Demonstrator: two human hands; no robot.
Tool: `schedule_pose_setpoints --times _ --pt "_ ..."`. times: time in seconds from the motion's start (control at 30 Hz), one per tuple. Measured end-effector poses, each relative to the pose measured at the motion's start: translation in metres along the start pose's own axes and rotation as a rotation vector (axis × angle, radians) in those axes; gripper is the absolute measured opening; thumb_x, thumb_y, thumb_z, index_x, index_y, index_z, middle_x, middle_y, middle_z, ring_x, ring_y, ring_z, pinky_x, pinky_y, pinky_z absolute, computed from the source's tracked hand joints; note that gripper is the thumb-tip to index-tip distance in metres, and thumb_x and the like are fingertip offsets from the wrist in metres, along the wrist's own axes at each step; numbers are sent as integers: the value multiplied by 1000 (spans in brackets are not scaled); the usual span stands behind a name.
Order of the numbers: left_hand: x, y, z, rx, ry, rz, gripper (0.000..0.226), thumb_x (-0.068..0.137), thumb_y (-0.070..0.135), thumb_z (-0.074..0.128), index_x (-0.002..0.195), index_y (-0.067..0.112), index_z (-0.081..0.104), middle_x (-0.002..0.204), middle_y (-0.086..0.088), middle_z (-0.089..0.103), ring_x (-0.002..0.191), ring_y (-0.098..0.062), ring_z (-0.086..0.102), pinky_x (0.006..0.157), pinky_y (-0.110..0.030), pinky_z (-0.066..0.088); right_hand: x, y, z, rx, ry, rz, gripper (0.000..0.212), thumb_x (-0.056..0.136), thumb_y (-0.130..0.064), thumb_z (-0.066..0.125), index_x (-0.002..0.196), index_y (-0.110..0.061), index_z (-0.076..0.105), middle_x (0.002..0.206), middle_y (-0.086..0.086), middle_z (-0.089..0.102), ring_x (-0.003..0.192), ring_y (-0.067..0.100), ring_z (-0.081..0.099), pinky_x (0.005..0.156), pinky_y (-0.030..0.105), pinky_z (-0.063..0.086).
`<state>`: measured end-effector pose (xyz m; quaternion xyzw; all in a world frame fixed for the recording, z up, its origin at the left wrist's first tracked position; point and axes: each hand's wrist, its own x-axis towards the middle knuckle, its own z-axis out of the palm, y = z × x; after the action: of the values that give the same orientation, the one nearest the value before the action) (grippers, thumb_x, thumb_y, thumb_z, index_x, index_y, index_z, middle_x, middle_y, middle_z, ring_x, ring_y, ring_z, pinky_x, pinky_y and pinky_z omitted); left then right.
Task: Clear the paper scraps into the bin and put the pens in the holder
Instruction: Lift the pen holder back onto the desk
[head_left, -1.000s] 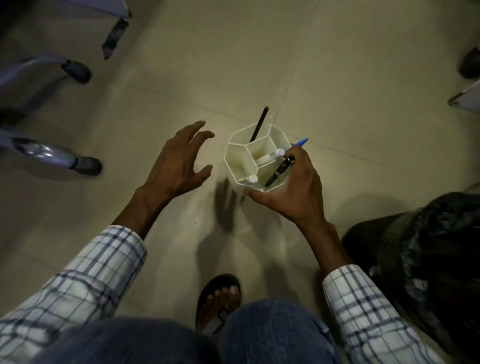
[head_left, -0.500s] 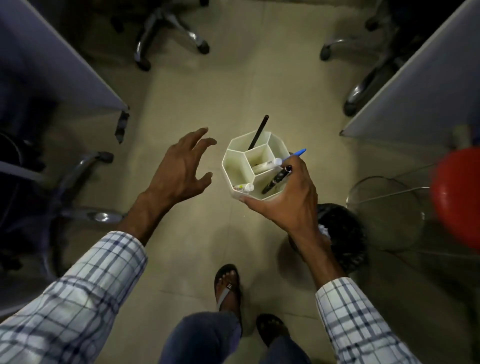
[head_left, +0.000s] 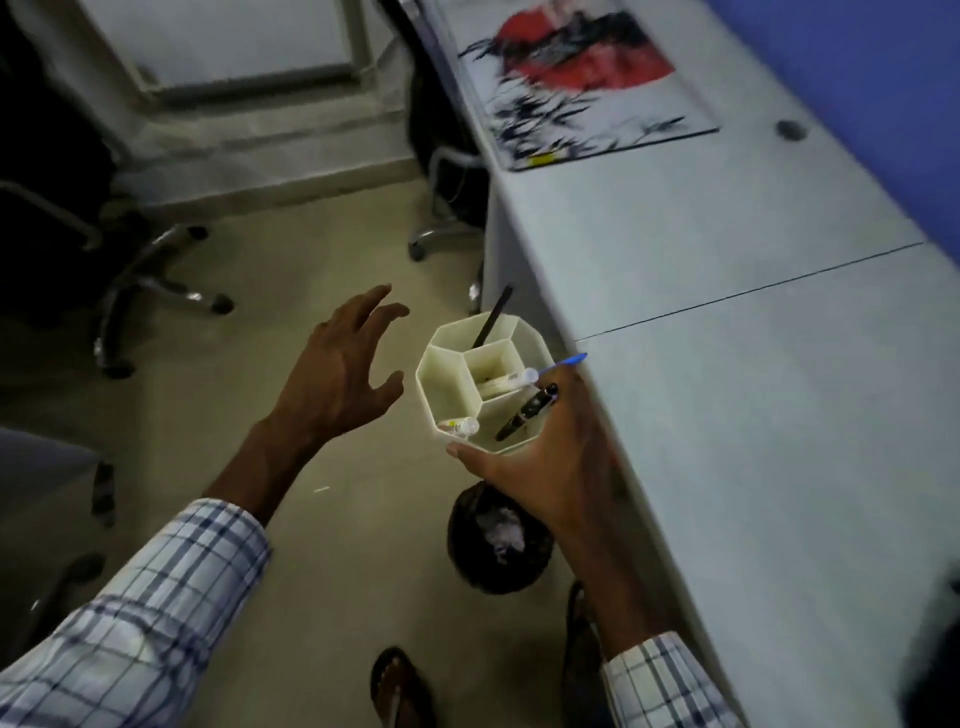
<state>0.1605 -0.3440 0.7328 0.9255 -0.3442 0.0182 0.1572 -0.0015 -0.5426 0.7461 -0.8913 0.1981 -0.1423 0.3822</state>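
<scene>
Chair (head_left: 130, 270) w/ chrome legs, upper left. Left hand (head_left: 337, 379), centre-left: fingers spread, holding nothing, just left of holder (head_left: 448, 364), not touching. Holder at frame centre, off the floor, pens (head_left: 525, 413) in its compartments; one black pen (head_left: 491, 319) sticks up at back. Right hand (head_left: 550, 457) grips holder's right side, thumb under near rim. Bin (head_left: 470, 566) below, scraps (head_left: 501, 530) inside. Desk (head_left: 727, 364) fills the right, red mat (head_left: 582, 78) at top.

Extends both arms forward. Holds left hand (head_left: 332, 384) out palm down, fingers spread and slightly curved. Wraps right hand (head_left: 550, 452) round the pen holder (head_left: 447, 382) from its near right side.
</scene>
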Motion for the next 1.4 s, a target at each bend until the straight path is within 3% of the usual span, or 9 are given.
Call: schedule_pose_setpoints --times 0.3,0.43,0.6,0.73,1.03,1.23,1.4 --pt "186 207 23 -125 16 261 68 74 33 70 137 19 47 155 -3 35 138 -24 41 105 -40 42 84 94 -193 -75 271 152 91 39 -83 74 104 -25 46 100 -14 53 91 8 58 68 34 56" --pt "249 299 50 -156 -26 346 69 75 31 73 137 20 46 155 -1 34 136 -22 43 94 -39 45 115 150 -274 -112 393 244 95 36 -82 76 106 -25 46 102 -11 56 91 9 59 69 31 56" --pt "303 389 82 -177 -79 432 70 73 28 76 136 18 49 154 -4 37 132 -24 47 94 -37 45 132 220 -346 -149 526 375 102 37 -82 76 114 -21 49 107 -8 59 95 9 59 70 19 45" --pt "330 443 109 -191 -117 475 71 72 27 76 136 17 49 153 -6 38 130 -28 50 94 -40 46 133 272 -383 -175 615 463 106 39 -83 75 120 -19 49 113 -4 62 99 13 62 73 20 48" --pt "339 483 157 -158 -213 482 75 71 32 77 138 14 48 152 -10 40 130 -31 50 96 -44 50 114 340 -390 -211 622 619 111 36 -83 75 122 -18 48 116 -2 62 102 17 63 75 27 53" --pt "329 485 162 -147 -217 462 76 71 30 77 138 13 47 152 -11 40 133 -32 47 97 -44 47 108 352 -380 -234 570 682 116 37 -86 72 126 -16 47 122 1 62 109 20 62 80 36 58" --pt "322 482 158 -129 -218 442 76 72 32 76 139 15 45 153 -9 38 134 -30 46 97 -44 47 103 349 -376 -204 567 677 113 37 -85 73 124 -16 48 119 0 61 106 18 61 78 34 57"
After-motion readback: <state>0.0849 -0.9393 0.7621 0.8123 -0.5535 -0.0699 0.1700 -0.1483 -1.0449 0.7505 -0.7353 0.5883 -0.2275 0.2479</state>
